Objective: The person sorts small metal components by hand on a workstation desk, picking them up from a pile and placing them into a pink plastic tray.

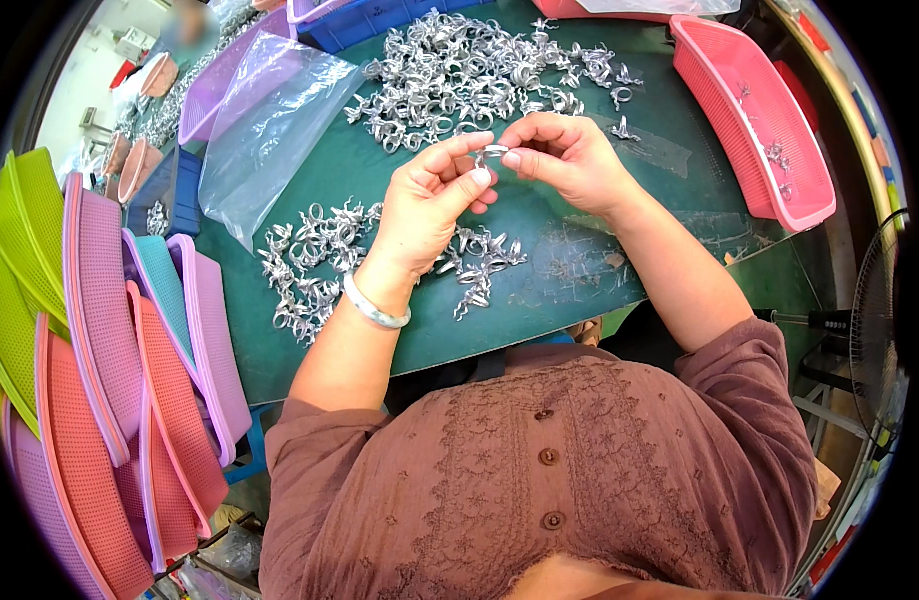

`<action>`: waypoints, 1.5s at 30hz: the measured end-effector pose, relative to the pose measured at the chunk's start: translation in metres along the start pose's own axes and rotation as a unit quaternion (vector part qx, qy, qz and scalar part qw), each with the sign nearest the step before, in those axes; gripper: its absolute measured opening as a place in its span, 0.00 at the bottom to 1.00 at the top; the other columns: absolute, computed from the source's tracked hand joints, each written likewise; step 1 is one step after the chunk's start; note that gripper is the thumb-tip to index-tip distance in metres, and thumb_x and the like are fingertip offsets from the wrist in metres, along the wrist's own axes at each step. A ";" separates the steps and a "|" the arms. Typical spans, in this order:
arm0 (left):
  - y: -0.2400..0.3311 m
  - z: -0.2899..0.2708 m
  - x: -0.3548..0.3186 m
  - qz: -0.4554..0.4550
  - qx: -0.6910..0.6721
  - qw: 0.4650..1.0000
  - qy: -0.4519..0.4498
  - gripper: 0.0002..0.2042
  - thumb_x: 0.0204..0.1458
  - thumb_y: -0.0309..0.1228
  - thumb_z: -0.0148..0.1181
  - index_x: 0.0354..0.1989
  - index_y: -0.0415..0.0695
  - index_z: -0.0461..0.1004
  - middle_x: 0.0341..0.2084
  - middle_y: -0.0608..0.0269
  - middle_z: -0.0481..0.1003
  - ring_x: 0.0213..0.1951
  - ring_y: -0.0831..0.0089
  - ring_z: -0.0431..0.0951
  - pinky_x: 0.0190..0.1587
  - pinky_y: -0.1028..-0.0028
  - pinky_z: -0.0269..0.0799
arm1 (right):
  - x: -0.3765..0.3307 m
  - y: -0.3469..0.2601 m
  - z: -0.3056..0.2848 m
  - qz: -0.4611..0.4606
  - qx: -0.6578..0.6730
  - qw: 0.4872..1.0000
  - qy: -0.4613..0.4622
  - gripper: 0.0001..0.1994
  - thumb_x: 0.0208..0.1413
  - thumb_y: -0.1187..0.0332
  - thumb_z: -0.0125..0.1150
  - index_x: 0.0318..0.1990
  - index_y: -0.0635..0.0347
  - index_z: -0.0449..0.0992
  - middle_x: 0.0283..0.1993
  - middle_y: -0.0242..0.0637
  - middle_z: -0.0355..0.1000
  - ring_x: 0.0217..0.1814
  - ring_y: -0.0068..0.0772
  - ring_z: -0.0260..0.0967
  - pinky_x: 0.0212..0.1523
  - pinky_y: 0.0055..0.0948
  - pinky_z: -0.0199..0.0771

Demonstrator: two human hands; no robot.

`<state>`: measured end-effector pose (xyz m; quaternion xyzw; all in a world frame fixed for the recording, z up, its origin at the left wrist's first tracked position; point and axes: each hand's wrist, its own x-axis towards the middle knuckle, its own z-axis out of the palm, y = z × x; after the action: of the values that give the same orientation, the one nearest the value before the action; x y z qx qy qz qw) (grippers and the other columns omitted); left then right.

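Over the table's middle, both hands meet at a small silvery metal ring piece [495,151]. My left hand [431,200], with a pale bangle on its wrist, pinches it from the left between thumb and fingers. From the right, the thumb and forefinger of my right hand [569,165] close on its other side. Just beyond lies a large heap of similar ring pieces [459,75], many with wavy tails. A smaller pile [314,260] rests left of my left forearm, and a few more pieces [479,265] lie right of my left wrist.
The green table [569,275] is scuffed near its front edge. A pink basket [724,110] with a few ring pieces stands at the right. A clear plastic bag [269,130] lies at the left, near a blue bin [169,200]. Stacked colored baskets [104,320] crowd the left side.
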<state>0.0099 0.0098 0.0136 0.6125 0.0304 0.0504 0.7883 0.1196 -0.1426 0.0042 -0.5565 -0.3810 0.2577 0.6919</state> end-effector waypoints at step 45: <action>-0.005 0.005 0.000 0.112 0.040 0.992 0.032 0.18 0.45 0.16 0.53 0.46 0.37 0.65 0.33 0.66 0.69 0.36 0.81 0.68 0.40 0.82 0.65 | -0.001 0.002 0.004 -0.078 -0.055 0.995 -0.041 0.04 0.43 0.76 0.61 0.24 0.64 0.71 0.35 0.33 0.69 0.35 0.20 0.64 0.37 0.20 0.65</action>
<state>0.0103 0.0036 0.0098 0.6412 -0.0109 0.1563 0.7512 0.1158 -0.1403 0.0022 -0.5513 -0.4648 0.2037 0.6622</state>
